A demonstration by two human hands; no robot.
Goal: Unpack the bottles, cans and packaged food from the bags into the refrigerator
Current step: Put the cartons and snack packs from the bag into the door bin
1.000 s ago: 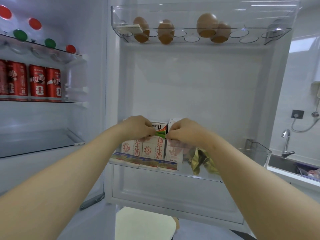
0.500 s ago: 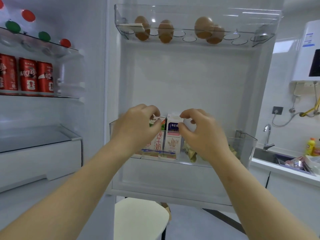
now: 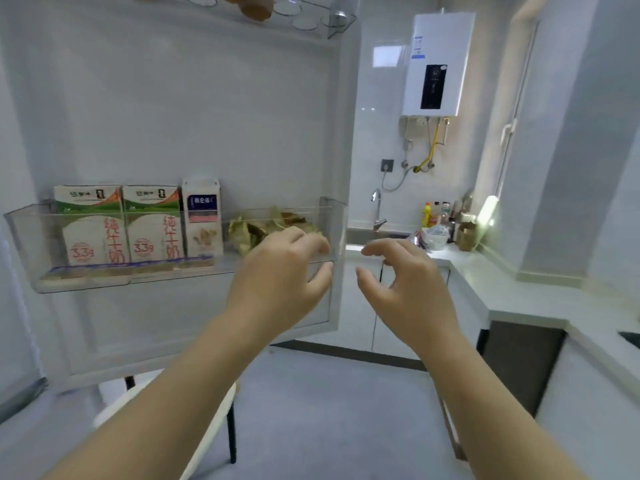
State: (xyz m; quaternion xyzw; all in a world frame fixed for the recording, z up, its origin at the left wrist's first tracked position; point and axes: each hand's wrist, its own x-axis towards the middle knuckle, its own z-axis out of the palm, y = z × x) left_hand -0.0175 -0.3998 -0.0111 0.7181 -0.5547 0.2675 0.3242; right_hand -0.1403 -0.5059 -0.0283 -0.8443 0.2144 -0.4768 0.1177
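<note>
Both hands are empty; the left hand (image 3: 280,271) hangs in front of the right end of the door shelf (image 3: 20,237) with loose, bent fingers; the right hand (image 3: 405,282) is just beside it, past the door's edge, loose as well.

Three boxes stand upright in a row on that shelf; two are green-topped milk cartons (image 3: 91,233), and a slim white carton (image 3: 202,216) touches them; crinkly packets (image 3: 263,226) lie at the right end.

More food seems to wait in the bags (image 3: 433,235) on the worktop (image 3: 519,289) by the sink, well apart from the fridge.

The left hand is near the shelf wall; a quick swing could bump it and shake the boxes; the slim carton has only soft packets on one side, so it might tip; the stool (image 3: 194,427) under the door could catch a foot on the way to the bags.
</note>
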